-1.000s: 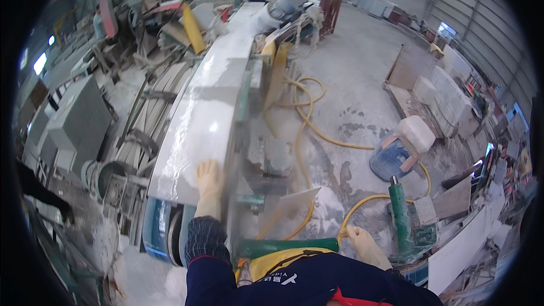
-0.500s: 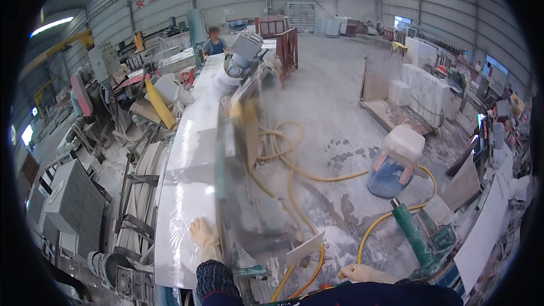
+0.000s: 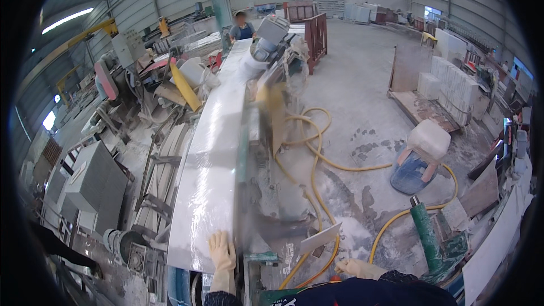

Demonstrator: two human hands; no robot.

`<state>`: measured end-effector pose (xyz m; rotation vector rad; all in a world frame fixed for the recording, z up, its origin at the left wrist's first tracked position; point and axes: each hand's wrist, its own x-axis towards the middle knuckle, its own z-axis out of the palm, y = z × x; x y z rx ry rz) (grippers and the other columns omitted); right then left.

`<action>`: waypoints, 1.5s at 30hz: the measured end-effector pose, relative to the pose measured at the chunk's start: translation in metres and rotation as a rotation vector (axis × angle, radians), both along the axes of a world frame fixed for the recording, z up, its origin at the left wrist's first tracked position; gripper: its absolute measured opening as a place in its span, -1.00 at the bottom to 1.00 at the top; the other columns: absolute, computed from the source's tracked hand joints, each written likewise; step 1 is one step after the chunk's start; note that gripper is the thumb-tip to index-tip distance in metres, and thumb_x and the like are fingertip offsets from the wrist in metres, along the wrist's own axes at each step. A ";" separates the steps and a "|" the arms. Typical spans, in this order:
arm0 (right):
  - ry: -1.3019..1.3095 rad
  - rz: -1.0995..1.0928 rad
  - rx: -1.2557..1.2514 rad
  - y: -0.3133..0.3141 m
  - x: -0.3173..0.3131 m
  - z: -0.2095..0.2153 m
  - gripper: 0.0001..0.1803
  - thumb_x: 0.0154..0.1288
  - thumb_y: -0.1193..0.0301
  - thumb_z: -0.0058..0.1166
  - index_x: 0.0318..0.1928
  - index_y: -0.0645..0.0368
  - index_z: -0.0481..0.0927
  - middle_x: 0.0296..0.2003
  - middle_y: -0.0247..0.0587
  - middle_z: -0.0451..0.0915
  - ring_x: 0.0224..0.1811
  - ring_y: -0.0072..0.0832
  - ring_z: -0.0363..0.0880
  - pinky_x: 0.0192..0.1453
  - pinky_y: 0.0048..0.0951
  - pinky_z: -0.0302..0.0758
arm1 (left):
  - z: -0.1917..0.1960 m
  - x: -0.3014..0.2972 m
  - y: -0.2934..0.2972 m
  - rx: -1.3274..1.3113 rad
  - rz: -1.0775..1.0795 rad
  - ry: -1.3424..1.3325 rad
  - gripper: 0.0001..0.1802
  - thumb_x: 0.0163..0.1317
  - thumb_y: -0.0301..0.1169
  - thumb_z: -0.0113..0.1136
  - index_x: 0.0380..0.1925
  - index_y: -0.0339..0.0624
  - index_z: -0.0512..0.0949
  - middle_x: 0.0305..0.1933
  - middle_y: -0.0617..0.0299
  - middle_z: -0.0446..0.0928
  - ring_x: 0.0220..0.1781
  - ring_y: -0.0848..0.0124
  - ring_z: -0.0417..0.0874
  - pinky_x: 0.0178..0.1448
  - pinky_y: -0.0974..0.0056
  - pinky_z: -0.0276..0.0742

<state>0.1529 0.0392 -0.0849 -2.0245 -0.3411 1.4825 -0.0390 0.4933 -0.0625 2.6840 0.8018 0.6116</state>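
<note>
One glossy, white, stone-like slab [image 3: 198, 212] lies left of the curling yellow hose [image 3: 362, 169], likely heavy, brittle and slippery, best held by its edges; your cream-gloved left hand [image 3: 221, 253] rests flat on it, fingers outstretched; your cream-gloved right hand's [image 3: 361, 268] grip I cannot tell.

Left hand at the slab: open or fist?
Open: the left hand lies palm-down and outstretched on the white slab.

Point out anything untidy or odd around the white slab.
The yellow hose lies in loose loops across the floor rather than neatly coiled, and dark, wet-looking patches mark the pale surface. The white slab under the left hand shows no clear damage.
</note>
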 end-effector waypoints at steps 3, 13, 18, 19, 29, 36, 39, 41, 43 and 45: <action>-0.010 -0.001 -0.020 -0.007 -0.010 -0.024 -0.43 0.65 0.03 -0.23 0.16 0.25 0.66 0.18 -0.08 0.68 0.26 -0.31 0.62 0.37 -0.35 0.42 | 0.008 -0.050 -0.034 0.038 -0.014 -0.042 -0.44 0.26 -0.37 0.16 0.28 -0.30 0.48 0.36 -0.23 0.45 0.41 -0.29 0.36 0.53 -0.22 0.15; -0.036 0.071 0.037 -0.032 -0.016 -0.014 -0.55 0.59 0.18 -0.14 0.02 0.26 0.70 -0.11 -0.12 0.77 -0.03 -0.43 0.70 0.15 -0.41 0.53 | 0.008 -0.125 -0.031 0.134 0.357 -0.138 -0.58 0.33 -0.37 0.12 0.15 -0.31 0.51 0.22 -0.19 0.51 0.31 -0.19 0.43 0.45 -0.16 0.22; -0.088 0.082 -0.029 -0.037 -0.013 -0.048 -0.49 0.58 0.10 -0.15 0.03 0.27 0.71 -0.09 -0.12 0.78 -0.01 -0.41 0.70 0.16 -0.42 0.52 | 0.003 -0.119 -0.032 0.024 0.486 0.019 -0.49 0.43 -0.28 0.02 0.33 -0.23 0.44 0.42 -0.20 0.40 0.50 -0.25 0.29 0.62 -0.18 0.03; -0.108 0.102 -0.040 -0.039 -0.012 -0.056 -0.49 0.58 0.10 -0.15 0.01 0.26 0.72 -0.11 -0.13 0.78 -0.03 -0.41 0.70 0.15 -0.41 0.53 | 0.006 -0.119 -0.030 -0.006 0.476 0.042 -0.49 0.44 -0.27 0.02 0.35 -0.20 0.44 0.43 -0.19 0.40 0.53 -0.21 0.26 0.63 -0.20 0.01; -0.083 0.100 -0.057 -0.049 -0.003 -0.108 -0.50 0.54 0.08 -0.14 -0.06 0.21 0.76 -0.20 -0.10 0.80 -0.13 -0.38 0.74 0.05 -0.38 0.57 | 0.024 -0.120 -0.039 0.099 0.075 0.066 -0.47 0.36 -0.31 0.14 0.33 -0.07 0.44 0.43 0.01 0.41 0.51 -0.02 0.31 0.58 -0.12 0.12; -0.060 0.264 -0.045 -0.047 0.009 -0.099 -0.53 0.52 0.12 -0.13 -0.07 0.18 0.76 -0.21 -0.08 0.80 -0.12 -0.37 0.74 0.06 -0.36 0.57 | 0.020 -0.123 -0.042 0.210 0.117 0.036 -0.49 0.25 -0.36 0.24 0.24 -0.03 0.49 0.36 0.14 0.46 0.44 0.06 0.37 0.53 -0.05 0.22; -0.063 0.310 -0.062 -0.042 0.009 -0.091 -0.54 0.51 0.12 -0.13 -0.06 0.17 0.76 -0.20 -0.08 0.80 -0.12 -0.36 0.74 0.07 -0.35 0.58 | 0.020 -0.124 -0.043 0.187 0.122 0.048 -0.48 0.26 -0.34 0.25 0.25 -0.02 0.49 0.38 0.14 0.46 0.45 0.06 0.37 0.56 -0.06 0.20; -0.063 0.332 -0.081 -0.039 0.010 -0.087 -0.54 0.51 0.12 -0.12 -0.06 0.15 0.77 -0.20 -0.09 0.80 -0.13 -0.35 0.74 0.07 -0.35 0.58 | 0.021 -0.125 -0.043 0.171 0.122 0.050 -0.48 0.26 -0.33 0.25 0.26 -0.02 0.49 0.39 0.13 0.46 0.47 0.06 0.37 0.57 -0.06 0.18; -0.090 0.354 -0.068 -0.038 0.010 -0.084 -0.54 0.51 0.12 -0.12 -0.07 0.15 0.77 -0.20 -0.09 0.80 -0.13 -0.34 0.74 0.07 -0.35 0.58 | 0.021 -0.126 -0.043 0.155 0.116 0.042 -0.47 0.27 -0.33 0.26 0.26 -0.01 0.49 0.40 0.13 0.46 0.48 0.05 0.36 0.58 -0.07 0.18; -0.102 0.357 -0.052 -0.038 0.010 -0.083 -0.54 0.50 0.12 -0.12 -0.09 0.14 0.78 -0.21 -0.10 0.80 -0.14 -0.35 0.74 0.07 -0.35 0.58 | 0.021 -0.128 -0.043 0.077 0.106 0.071 -0.48 0.36 -0.30 0.17 0.32 -0.05 0.46 0.45 0.04 0.42 0.54 -0.01 0.31 0.61 -0.13 0.11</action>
